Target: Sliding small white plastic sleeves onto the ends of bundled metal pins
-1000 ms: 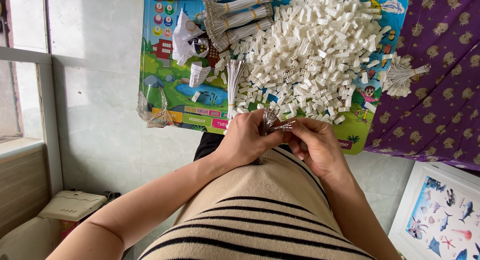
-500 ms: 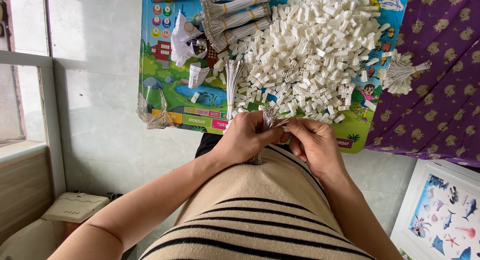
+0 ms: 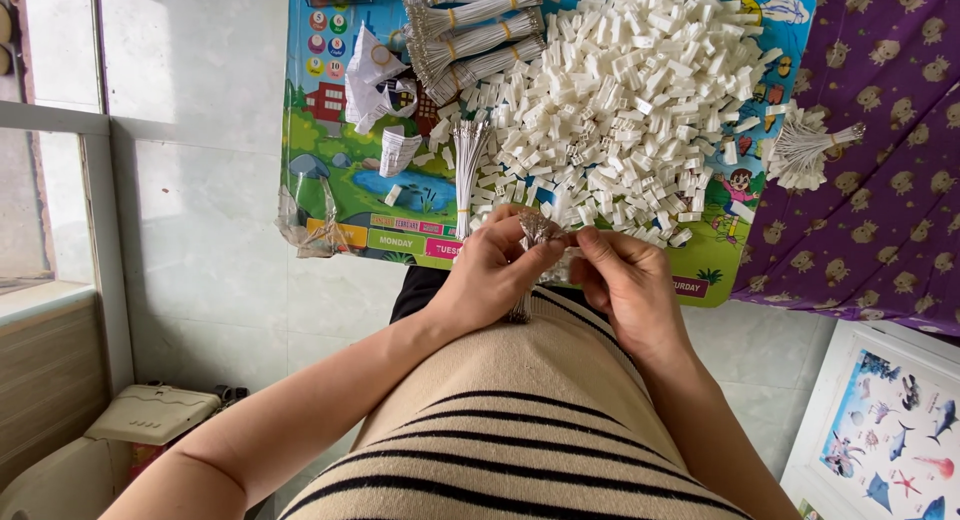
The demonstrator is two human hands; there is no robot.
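1. A small bundle of thin wires (image 3: pixel 527 265) is pinched in the left hand (image 3: pixel 492 270), grip closed round it, just above the striped lap.
2. The right hand (image 3: pixel 625 280) has its fingertips narrowed at the bundle's top end; whether a single wire is being held there can't be told.
3. Done so far, by the looks: several banded wire bundles (image 3: pixel 470 30) are laid at the far side of the colourful worktop (image 3: pixel 330 180).
4. Left: a huge pile of white plastic connectors (image 3: pixel 630 90) is sat untouched, so loads probably remain.
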